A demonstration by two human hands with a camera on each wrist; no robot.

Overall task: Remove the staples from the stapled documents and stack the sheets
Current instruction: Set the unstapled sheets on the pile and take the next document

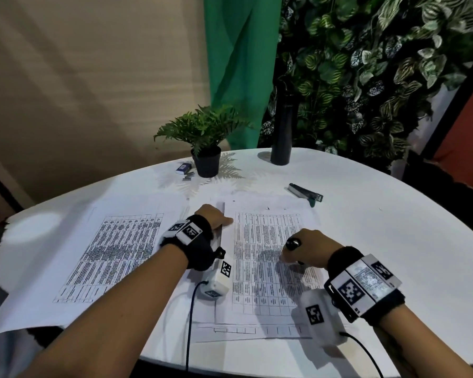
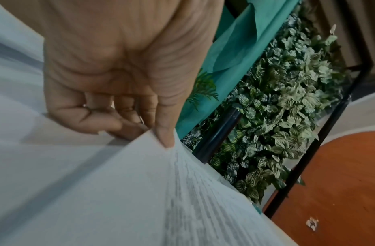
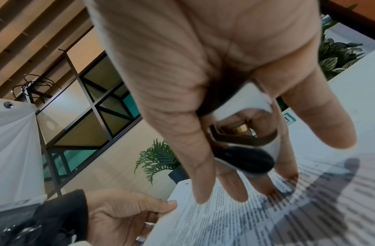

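A printed document (image 1: 268,268) lies on the white table (image 1: 393,241) in front of me. My left hand (image 1: 224,221) pinches the top sheet (image 2: 140,183) at its left edge, thumb (image 2: 165,136) on top and fingers curled beneath. My right hand (image 1: 292,252) grips a black and silver staple remover (image 3: 245,159), and its fingertips (image 3: 201,196) rest on the printed page (image 3: 256,216). A second pile of printed sheets (image 1: 115,255) lies to the left, partly over the table's edge. No staple can be made out.
A stapler (image 1: 306,193) lies behind the document at the right. A small staple box (image 1: 183,168) and loose staple strips (image 1: 188,176) sit beside a potted fern (image 1: 206,148). A tall black bottle (image 1: 283,132) stands at the back. Cables trail from both wrist cameras.
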